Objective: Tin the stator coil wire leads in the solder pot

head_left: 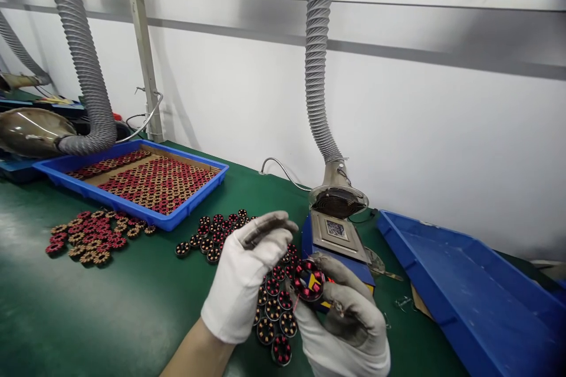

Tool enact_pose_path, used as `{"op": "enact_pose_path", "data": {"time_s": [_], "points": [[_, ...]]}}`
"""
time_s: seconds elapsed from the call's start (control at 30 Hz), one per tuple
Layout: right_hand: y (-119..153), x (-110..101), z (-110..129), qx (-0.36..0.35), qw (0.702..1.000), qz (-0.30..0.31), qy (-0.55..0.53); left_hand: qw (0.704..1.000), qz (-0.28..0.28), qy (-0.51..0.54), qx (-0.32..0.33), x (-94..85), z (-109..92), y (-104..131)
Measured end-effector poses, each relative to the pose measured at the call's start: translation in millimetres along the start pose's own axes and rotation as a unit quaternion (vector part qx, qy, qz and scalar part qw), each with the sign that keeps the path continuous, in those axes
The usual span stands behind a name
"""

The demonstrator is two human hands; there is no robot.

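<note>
2 hands in white gloves are up over a green table (30, 312). The right hand (354, 312) is closed around 1 dark ring (302, 272) with red bits, its fingers bent in and pinching the ring at its side. The left hand (247, 280) is next to it with its fingers curled over; the inside is partly hidden, so nobody can tell if it pinches something small. It looks like the work is partway along, with 1 ring being handled and lots of others lying about. Many flat rings sit in the blue tray (132, 207) at the back left, and a loose heap of flat rings (95, 238) lies in front of it. 2 bunches of dark rings, a far bunch (216, 232) and a near bunch (274, 309), lie in the middle. Which of them are done and which are left can't be told. The held ring is up above the table, in front of the blue box (360, 268) with the metal top (338, 232). It is round, so it has no long way. Its flat face is turned mostly back to the person, a bit tilted, and its hole looks through to some yellow behind.
</note>
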State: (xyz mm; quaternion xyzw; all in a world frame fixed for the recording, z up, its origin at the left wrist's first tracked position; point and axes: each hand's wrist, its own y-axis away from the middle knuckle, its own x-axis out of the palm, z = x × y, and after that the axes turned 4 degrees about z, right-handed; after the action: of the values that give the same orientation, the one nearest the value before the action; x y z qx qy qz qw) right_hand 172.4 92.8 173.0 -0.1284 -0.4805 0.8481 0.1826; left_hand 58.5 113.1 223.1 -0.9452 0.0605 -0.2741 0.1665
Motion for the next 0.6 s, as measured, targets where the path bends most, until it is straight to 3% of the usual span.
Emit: {"op": "enact_pose_path", "data": {"time_s": [0.07,0.23,0.37,0.5,0.6], "points": [[0,0,0,-0.004,1.0,0.002,-0.005,1.0,0.01,-0.006,-0.006,0.7,-3,0],[1,2,2,-0.003,1.0,0.0,-0.001,0.994,0.028,-0.025,-0.107,11.9,-4,2],[0,6,5,0.012,1.0,-0.013,-0.017,0.998,-0.002,0.047,-0.046,7.1,5,-1],[-3,6,5,0.026,0.999,-0.007,-0.037,0.991,-0.078,0.103,0.04,-3.3,-1,-1],[-5,6,3,0.019,0.999,0.001,-0.042,0.997,-0.051,0.062,0.002,-3.2,-12,-1]]}}
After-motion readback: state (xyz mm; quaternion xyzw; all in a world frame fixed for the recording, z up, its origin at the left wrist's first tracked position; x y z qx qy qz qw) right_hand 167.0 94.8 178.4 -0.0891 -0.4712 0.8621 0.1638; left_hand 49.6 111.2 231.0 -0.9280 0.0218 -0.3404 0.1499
